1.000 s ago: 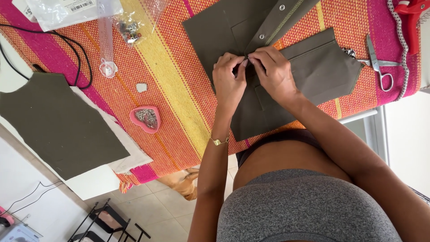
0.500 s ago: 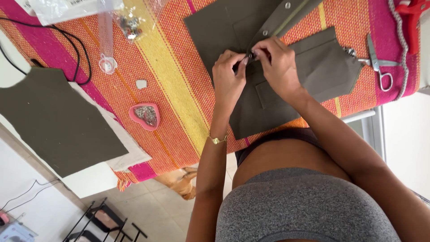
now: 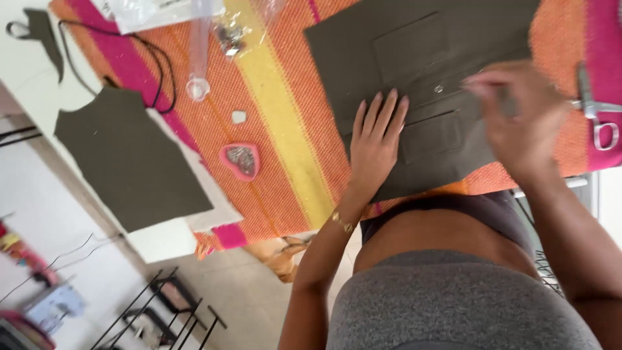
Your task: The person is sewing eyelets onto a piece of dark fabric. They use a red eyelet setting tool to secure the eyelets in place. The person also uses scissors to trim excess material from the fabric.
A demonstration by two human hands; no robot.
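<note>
An olive-green fabric piece point(image 3: 414, 58) with sewn pocket panels lies flat on a striped orange, yellow and pink cloth point(image 3: 285, 129). My left hand point(image 3: 376, 142) rests palm down on the fabric's near left part, fingers spread. My right hand point(image 3: 521, 123) is blurred over the fabric's right side with its fingers curled; whether it pinches anything is unclear. A tiny shiny metal piece point(image 3: 438, 89) sits on the fabric between the two hands.
Scissors point(image 3: 595, 113) lie at the right edge. A pink heart-shaped dish point(image 3: 241, 160) of small metal bits, a small white chip point(image 3: 238, 116), a clear tube point(image 3: 197, 78), plastic bags point(image 3: 155, 10) and a black cord point(image 3: 152, 58) lie to the left. Another olive fabric piece point(image 3: 129, 162) lies on white paper.
Both hands were pinching together at one spot on the fabric. Now they are apart: the left lies flat and the right has moved to the right. The fabric is spread flatter.
</note>
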